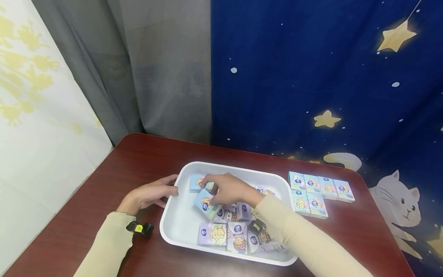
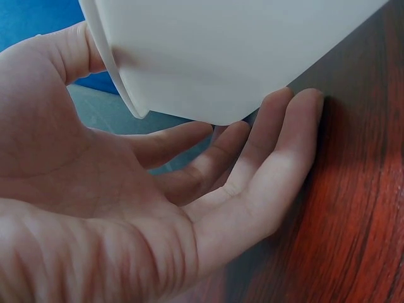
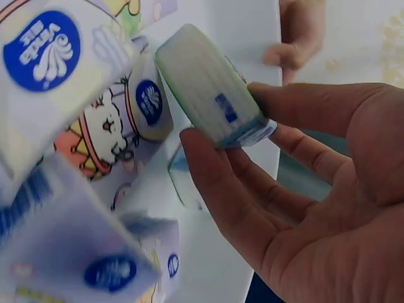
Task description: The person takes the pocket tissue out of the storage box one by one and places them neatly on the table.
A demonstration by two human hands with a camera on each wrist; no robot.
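Note:
Inside the white plastic tray [image 1: 180, 231], my right hand [image 1: 230, 188] pinches a blue tissue pack [image 1: 205, 204] between thumb and fingers. In the right wrist view the held tissue pack [image 3: 205, 85] is tilted, its pale side facing the camera. Another blue tissue pack [image 1: 195, 184] lies beside my fingers near the tray's far left corner. At the tray's left end my left hand [image 1: 152, 194] grips the wall. Its thumb [image 2: 79, 53] is at the rim, and the other fingers [image 2: 265, 164] reach under the outer side, close to the tabletop.
Several purple tissue packs [image 1: 212, 234] lie jumbled in the tray's middle and right part, partly hidden by my right arm. On the dark red table [image 1: 145, 154], several blue tissue packs [image 1: 318, 204] stand in two rows right of the tray. Curtains [image 1: 173, 77] hang behind the table.

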